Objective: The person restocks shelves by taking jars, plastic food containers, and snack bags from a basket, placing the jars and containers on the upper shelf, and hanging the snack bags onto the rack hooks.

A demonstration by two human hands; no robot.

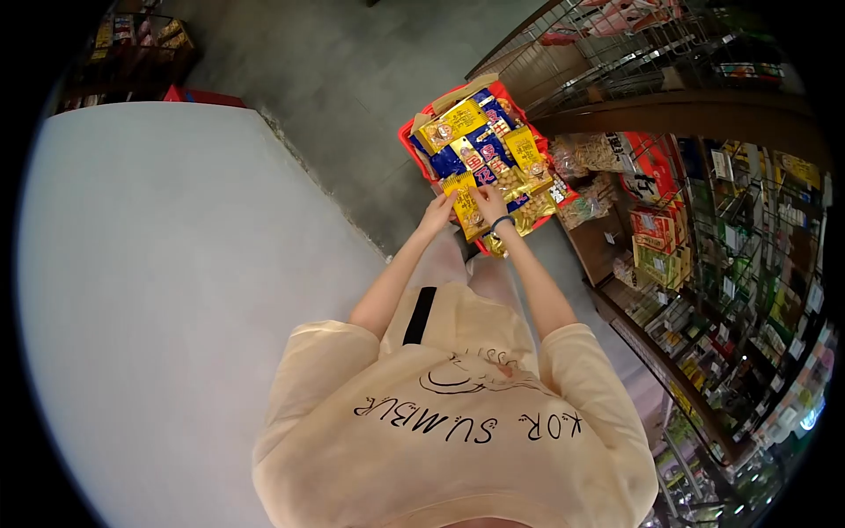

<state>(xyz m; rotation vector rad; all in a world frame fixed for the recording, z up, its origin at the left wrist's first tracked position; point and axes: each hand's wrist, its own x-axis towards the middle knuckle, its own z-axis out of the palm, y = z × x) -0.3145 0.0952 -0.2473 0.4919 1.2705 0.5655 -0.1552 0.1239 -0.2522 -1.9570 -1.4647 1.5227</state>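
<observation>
Both my hands are at the near side of a red basket point(407, 139) heaped with snack packets. My left hand point(438, 212) grips the left edge of a yellow packet point(466, 209), and my right hand point(489, 204) has its fingers closed on the right edge of the same packet. Beneath and beyond it lie blue and yellow packets point(482, 145). Another yellow packet point(525, 155) rests at the right of the pile, and one more point(451, 126) lies at the far side. A dark band circles my right wrist.
A large pale surface point(176, 264) fills the left side. Grey floor point(326, 79) runs beyond the basket. Wire shelves of packaged goods point(731, 238) stand close on the right, with red bags point(651, 229) hanging there. More packets sit on a rack at the far left.
</observation>
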